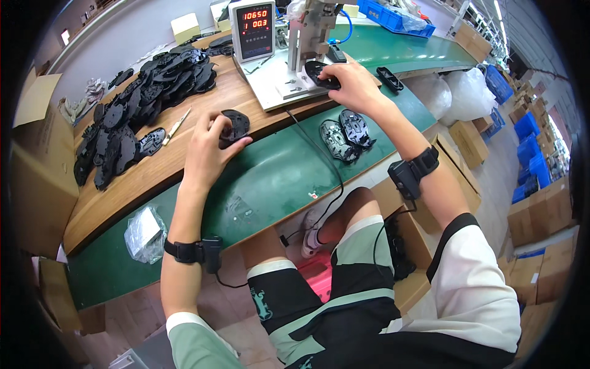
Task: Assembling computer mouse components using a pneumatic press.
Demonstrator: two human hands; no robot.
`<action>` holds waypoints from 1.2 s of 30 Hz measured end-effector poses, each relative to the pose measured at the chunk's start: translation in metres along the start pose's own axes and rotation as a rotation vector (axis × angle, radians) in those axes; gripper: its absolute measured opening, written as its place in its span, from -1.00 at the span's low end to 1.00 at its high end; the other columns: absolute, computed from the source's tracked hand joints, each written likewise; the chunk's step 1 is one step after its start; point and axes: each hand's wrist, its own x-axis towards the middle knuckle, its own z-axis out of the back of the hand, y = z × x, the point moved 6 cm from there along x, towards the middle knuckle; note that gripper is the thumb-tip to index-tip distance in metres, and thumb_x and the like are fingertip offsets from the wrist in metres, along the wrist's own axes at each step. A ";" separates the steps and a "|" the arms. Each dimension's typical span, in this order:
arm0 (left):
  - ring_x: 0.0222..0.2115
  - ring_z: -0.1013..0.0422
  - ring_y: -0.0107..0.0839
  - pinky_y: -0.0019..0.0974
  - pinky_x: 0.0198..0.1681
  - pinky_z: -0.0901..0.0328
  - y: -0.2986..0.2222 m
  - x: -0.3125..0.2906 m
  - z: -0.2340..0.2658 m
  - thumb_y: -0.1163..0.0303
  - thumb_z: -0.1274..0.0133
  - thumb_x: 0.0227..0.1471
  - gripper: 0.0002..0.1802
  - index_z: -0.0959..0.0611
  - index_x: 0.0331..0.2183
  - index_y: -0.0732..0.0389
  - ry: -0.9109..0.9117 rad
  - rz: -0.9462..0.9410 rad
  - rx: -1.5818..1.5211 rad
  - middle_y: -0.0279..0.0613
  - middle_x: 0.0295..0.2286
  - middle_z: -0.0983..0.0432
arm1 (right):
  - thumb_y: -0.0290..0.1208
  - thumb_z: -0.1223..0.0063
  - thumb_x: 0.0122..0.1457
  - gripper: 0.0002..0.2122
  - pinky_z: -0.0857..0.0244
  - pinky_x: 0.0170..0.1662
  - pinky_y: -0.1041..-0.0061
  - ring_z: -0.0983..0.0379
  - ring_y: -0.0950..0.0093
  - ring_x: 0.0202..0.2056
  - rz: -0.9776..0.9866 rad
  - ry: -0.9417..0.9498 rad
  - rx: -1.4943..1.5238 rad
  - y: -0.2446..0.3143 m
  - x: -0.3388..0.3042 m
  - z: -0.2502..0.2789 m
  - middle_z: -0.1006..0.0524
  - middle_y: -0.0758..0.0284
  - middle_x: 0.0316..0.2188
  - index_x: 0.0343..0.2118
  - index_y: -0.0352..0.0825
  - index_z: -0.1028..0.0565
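My left hand is closed on a black oval plastic shell, shaped like part of a computer mouse, above the edge of the wooden board. My right hand grips another black shell at the metal fixture of a small press; its fingers cover part of that shell. Two more shells lie side by side on the green bench below my right hand, a grey-patterned one and a darker one. A narrow black part rests to the right of the press base.
A large heap of black shells covers the wooden board at the left, with a thin pale tool beside it. A digital display box stands left of the press. A black cable crosses the green bench. A plastic bag lies near left.
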 end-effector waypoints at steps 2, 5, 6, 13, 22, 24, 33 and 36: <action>-0.08 -0.48 -0.03 -0.09 0.00 -0.39 0.010 -0.001 -0.008 0.21 -0.48 -0.09 -0.52 -0.62 -0.24 0.28 0.049 -0.029 -0.001 -0.04 -0.15 -0.52 | -0.57 -0.19 0.02 -0.69 -0.46 0.04 0.26 -0.62 0.19 -0.10 0.065 -0.052 0.126 -0.003 0.011 0.012 -0.68 0.13 -0.18 -0.11 -0.35 -0.63; 0.03 -0.43 0.01 -0.04 0.11 -0.34 0.012 -0.005 -0.016 0.16 -0.48 -0.11 -0.49 -0.65 -0.22 0.26 0.137 -0.045 -0.008 -0.05 -0.10 -0.54 | -0.57 -0.21 0.09 -0.68 -0.50 -0.07 0.38 -0.61 0.34 -0.22 0.030 -0.239 0.260 -0.018 0.005 0.023 -0.64 0.19 -0.27 -0.05 -0.37 -0.57; 0.03 -0.43 0.01 -0.04 0.13 -0.34 0.012 -0.006 -0.013 0.15 -0.48 -0.11 -0.49 -0.66 -0.21 0.26 0.138 -0.063 0.006 -0.06 -0.09 -0.54 | -0.55 -0.22 0.09 -0.67 -0.50 -0.10 0.40 -0.60 0.37 -0.26 -0.007 -0.300 0.278 -0.014 0.002 0.029 -0.62 0.20 -0.31 -0.03 -0.36 -0.55; 0.07 -0.43 0.00 -0.03 0.19 -0.31 0.008 -0.005 -0.017 0.15 -0.42 -0.02 -0.52 -0.68 -0.15 0.26 0.140 -0.076 -0.008 -0.07 -0.03 -0.54 | -0.48 -0.18 0.14 -0.60 -0.40 -0.26 0.47 -0.47 0.55 -0.43 -0.319 -0.634 0.246 -0.071 -0.026 0.052 -0.67 0.30 -0.13 0.08 -0.32 -0.49; 0.05 -0.44 0.01 -0.06 0.14 -0.33 0.004 -0.002 -0.017 0.31 -0.31 0.08 -0.66 -0.66 -0.14 0.28 0.129 -0.102 -0.008 -0.01 -0.03 -0.54 | -0.10 -0.29 0.10 -0.57 -0.45 -0.09 0.38 -0.62 0.36 -0.22 -0.625 -0.308 0.433 -0.174 0.076 0.023 -0.67 0.17 -0.26 -0.11 -0.37 -0.62; 0.04 -0.44 0.01 -0.05 0.14 -0.32 0.006 -0.003 -0.017 0.30 -0.31 0.06 -0.66 -0.66 -0.16 0.27 0.130 -0.094 -0.014 -0.01 -0.05 -0.54 | -0.07 -0.29 0.08 -0.56 -0.46 -0.03 0.34 -0.65 0.22 -0.16 -0.565 -0.162 0.184 -0.174 0.108 0.016 -0.68 0.11 -0.23 -0.14 -0.38 -0.63; 0.03 -0.43 0.02 -0.05 0.15 -0.30 0.001 0.001 -0.017 0.35 -0.30 0.04 -0.65 -0.65 -0.14 0.27 0.150 -0.076 0.013 -0.02 -0.05 -0.54 | -0.02 -0.43 0.00 -0.35 -0.44 0.09 0.29 -0.59 0.17 0.00 -0.408 -0.166 -0.020 -0.200 0.146 -0.018 -0.62 0.02 -0.09 0.00 -0.45 -0.48; 0.03 -0.44 0.01 -0.07 0.15 -0.31 0.008 -0.006 -0.014 0.35 -0.31 0.03 -0.66 -0.65 -0.15 0.26 0.167 -0.032 0.034 -0.03 -0.04 -0.54 | -0.05 -0.50 -0.04 -0.41 -0.44 0.09 0.27 -0.57 0.18 0.00 -0.382 -0.207 0.018 -0.189 0.152 -0.046 -0.61 0.08 -0.09 -0.06 -0.37 -0.53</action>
